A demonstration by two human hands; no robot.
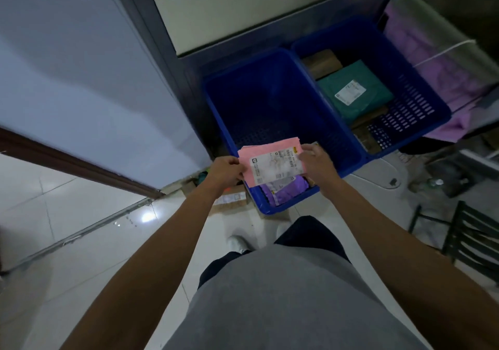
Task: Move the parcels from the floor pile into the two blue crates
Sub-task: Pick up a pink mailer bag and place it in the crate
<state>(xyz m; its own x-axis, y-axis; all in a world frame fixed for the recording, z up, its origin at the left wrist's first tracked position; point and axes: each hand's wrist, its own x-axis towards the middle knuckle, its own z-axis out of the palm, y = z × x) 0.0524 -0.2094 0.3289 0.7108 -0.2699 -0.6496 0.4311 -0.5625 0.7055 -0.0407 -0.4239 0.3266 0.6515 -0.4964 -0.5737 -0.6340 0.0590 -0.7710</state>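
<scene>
I hold a flat pink parcel (271, 160) with a white label over the near end of the left blue crate (272, 101). My left hand (225, 171) grips its left edge and my right hand (314, 160) pinches its right edge. Under it, a purple parcel (287, 192) lies in that crate's near corner. The right blue crate (405, 85) holds a green parcel (353, 90) and brown cardboard parcels (321, 62).
A cardboard box with a label (229, 200) lies on the white tiled floor left of the crate. A dark door frame (162, 61) stands behind the crates. Purple cloth (437, 69) hangs at right, with dark chair frames (469, 236) near my right arm.
</scene>
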